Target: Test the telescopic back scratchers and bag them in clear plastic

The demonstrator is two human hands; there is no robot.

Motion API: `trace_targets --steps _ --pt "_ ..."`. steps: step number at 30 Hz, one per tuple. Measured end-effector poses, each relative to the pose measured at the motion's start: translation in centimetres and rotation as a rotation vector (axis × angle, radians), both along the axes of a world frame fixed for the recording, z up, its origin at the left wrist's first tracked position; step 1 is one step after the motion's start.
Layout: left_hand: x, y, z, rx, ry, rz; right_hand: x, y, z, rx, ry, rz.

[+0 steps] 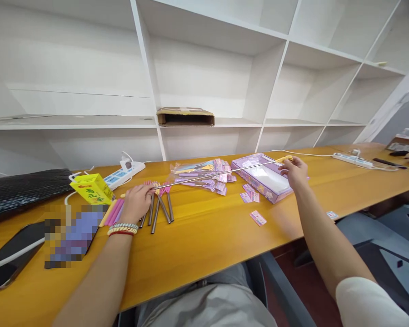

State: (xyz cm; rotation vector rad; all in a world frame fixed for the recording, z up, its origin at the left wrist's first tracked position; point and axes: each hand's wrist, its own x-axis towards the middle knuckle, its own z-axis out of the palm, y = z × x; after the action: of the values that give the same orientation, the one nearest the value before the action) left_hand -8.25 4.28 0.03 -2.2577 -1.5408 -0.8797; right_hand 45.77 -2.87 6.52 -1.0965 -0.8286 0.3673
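Note:
A long thin metal rod stretches between my two hands above the table. It looks like an extended telescopic back scratcher with a yellow head at its right end. My right hand pinches it by that yellow end. At the other end, my left hand has its fingers closed round the rod. Close by the left hand lie several shorter back scratchers with pink and yellow heads and metal shafts. Pink, purple and yellow handles lie partly hidden behind the left wrist.
Bagged back scratchers are piled at the middle back. A purple box with a clear window lies beside small printed cards. Leftward are a yellow carton, a power strip and a black phone. White shelves rise behind.

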Motion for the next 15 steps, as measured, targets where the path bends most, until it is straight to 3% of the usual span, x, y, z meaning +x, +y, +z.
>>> trace_targets --steps 6,11,15 --pt "0.3 0.2 -0.1 -0.096 0.034 0.024 0.0 0.2 0.0 -0.077 0.03 0.023" --pt "0.7 0.0 0.0 -0.185 0.053 0.041 -1.3 1.7 -0.7 -0.071 0.008 -0.166" --pt "0.9 -0.3 0.0 -0.167 0.052 0.055 -2.8 2.9 -1.5 -0.079 -0.042 -0.257"
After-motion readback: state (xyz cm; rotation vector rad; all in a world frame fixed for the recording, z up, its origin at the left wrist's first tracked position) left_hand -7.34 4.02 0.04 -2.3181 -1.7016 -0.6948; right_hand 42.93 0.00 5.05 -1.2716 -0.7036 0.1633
